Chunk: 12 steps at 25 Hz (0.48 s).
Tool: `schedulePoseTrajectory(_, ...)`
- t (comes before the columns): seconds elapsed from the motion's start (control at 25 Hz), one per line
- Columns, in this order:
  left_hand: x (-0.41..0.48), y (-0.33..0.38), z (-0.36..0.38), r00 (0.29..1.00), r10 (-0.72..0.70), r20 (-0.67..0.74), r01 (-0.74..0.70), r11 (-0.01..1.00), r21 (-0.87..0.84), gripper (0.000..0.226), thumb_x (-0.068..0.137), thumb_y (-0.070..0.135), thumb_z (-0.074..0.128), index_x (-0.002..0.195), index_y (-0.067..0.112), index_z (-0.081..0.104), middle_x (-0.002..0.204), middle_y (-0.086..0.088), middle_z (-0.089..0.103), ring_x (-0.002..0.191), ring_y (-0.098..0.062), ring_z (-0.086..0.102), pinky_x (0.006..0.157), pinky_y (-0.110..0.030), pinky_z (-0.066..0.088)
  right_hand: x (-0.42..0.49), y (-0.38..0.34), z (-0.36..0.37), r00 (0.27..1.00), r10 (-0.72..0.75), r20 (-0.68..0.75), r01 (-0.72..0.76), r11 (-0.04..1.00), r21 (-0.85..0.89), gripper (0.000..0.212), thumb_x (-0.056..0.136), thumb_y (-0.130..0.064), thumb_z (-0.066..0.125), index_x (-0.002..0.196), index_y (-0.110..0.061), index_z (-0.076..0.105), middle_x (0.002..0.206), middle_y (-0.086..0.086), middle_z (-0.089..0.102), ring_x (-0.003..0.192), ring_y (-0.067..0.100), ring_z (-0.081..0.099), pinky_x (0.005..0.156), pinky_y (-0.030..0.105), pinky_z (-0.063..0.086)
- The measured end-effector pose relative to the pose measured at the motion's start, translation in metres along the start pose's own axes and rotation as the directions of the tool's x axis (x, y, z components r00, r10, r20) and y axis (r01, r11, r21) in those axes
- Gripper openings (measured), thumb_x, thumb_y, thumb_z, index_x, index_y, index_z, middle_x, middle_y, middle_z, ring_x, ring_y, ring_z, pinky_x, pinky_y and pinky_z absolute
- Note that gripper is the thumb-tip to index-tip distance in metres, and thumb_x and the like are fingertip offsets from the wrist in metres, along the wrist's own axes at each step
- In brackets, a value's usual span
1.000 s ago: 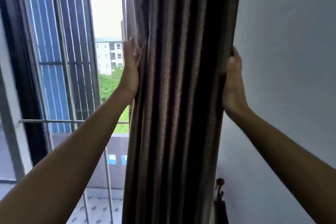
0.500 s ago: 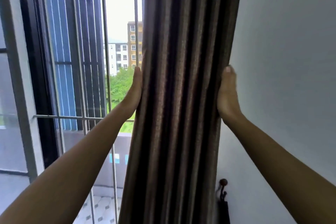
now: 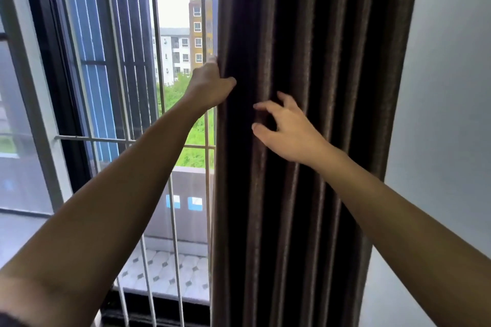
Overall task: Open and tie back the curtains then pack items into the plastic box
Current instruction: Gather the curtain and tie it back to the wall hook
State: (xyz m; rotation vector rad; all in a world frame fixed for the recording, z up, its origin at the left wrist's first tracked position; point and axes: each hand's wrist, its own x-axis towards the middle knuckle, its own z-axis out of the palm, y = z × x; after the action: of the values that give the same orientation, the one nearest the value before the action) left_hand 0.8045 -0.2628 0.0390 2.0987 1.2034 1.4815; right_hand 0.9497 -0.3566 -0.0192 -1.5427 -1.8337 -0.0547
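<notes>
A dark brown pleated curtain (image 3: 332, 61) hangs bunched together between the window and the right wall. My left hand (image 3: 210, 85) grips its left edge, thumb on the front folds and fingers hidden behind the cloth. My right hand (image 3: 284, 125) hovers at the front of the curtain's middle folds, fingers spread and loosely curved, thumb and forefinger apart, holding nothing. No tie-back or plastic box is in view.
White window bars (image 3: 172, 194) and a dark window frame (image 3: 50, 61) stand to the left, with a tiled balcony floor (image 3: 170, 276) below. A plain grey wall (image 3: 446, 87) runs along the right of the curtain.
My right hand left the curtain's right edge and came across to the front middle folds. My left hand now curls round the left edge instead of pressing flat. The camera tilted down.
</notes>
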Motion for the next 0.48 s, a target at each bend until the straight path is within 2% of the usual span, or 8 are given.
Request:
schedulePoseTrajectory(0.12,-0.019,-0.021,0.021,0.974,-0.042,0.222,0.048,0.999,-0.025,0.029,0.084,0.009,0.052,0.113,0.011,0.058,0.099,-0.011,0.066,0.076,-0.020,0.063,0.064,-0.031,0.054,-0.022,0.020,0.033,0.991,0.078,0.104,-0.076,0.997,-0.025,0.062,0.091,-0.038,0.053,0.146,-0.020,0.030,0.157,0.007,0.003,0.142,0.028,0.023,0.111,0.027,0.023)
schedulePoseTrajectory(0.24,-0.035,-0.033,0.040,0.890,-0.043,0.453,0.054,0.998,-0.012,0.025,0.089,0.001,0.041,0.108,0.003,0.058,0.095,-0.017,0.065,0.074,-0.022,0.065,0.068,-0.036,0.057,-0.053,0.046,0.062,0.993,0.087,0.079,-0.083,0.995,-0.047,0.066,0.092,-0.032,0.052,0.148,-0.014,0.022,0.154,0.005,0.014,0.136,0.029,0.033,0.112,0.034,0.030)
schedulePoseTrajectory(0.28,-0.039,-0.034,0.046,0.866,-0.042,0.498,0.056,0.998,-0.012,0.024,0.090,0.001,0.038,0.104,0.002,0.058,0.091,-0.015,0.065,0.072,-0.019,0.066,0.067,-0.035,0.058,-0.065,0.053,0.070,0.992,0.097,0.075,-0.094,0.994,-0.051,0.067,0.093,-0.031,0.051,0.149,-0.014,0.020,0.154,0.005,0.015,0.135,0.029,0.035,0.112,0.034,0.031)
schedulePoseTrajectory(0.36,-0.047,-0.033,0.058,0.846,-0.026,0.533,0.035,0.999,-0.007,0.022,0.093,0.003,0.034,0.090,0.005,0.055,0.076,-0.007,0.060,0.056,-0.008,0.062,0.051,-0.021,0.054,-0.088,0.065,0.087,0.985,0.140,0.098,-0.134,0.989,-0.062,0.067,0.094,-0.030,0.048,0.150,-0.016,0.014,0.156,0.002,0.010,0.135,0.029,0.036,0.110,0.033,0.031)
schedulePoseTrajectory(0.4,-0.052,-0.032,0.064,0.841,-0.018,0.541,0.022,1.000,0.000,0.022,0.094,0.003,0.032,0.084,0.007,0.052,0.070,-0.005,0.054,0.051,-0.007,0.058,0.045,-0.017,0.049,-0.100,0.070,0.096,0.979,0.161,0.123,-0.154,0.986,-0.068,0.067,0.094,-0.029,0.047,0.150,-0.017,0.012,0.158,0.000,0.007,0.135,0.028,0.036,0.110,0.032,0.031)
schedulePoseTrajectory(0.48,-0.061,-0.033,0.077,0.816,-0.012,0.578,0.002,1.000,0.017,0.021,0.095,0.004,0.030,0.085,0.007,0.048,0.069,-0.005,0.049,0.055,-0.015,0.053,0.043,-0.017,0.048,-0.120,0.077,0.111,0.967,0.184,0.175,-0.173,0.982,-0.077,0.068,0.095,-0.028,0.046,0.151,-0.016,0.009,0.158,-0.002,0.002,0.134,0.024,0.037,0.108,0.027,0.031)
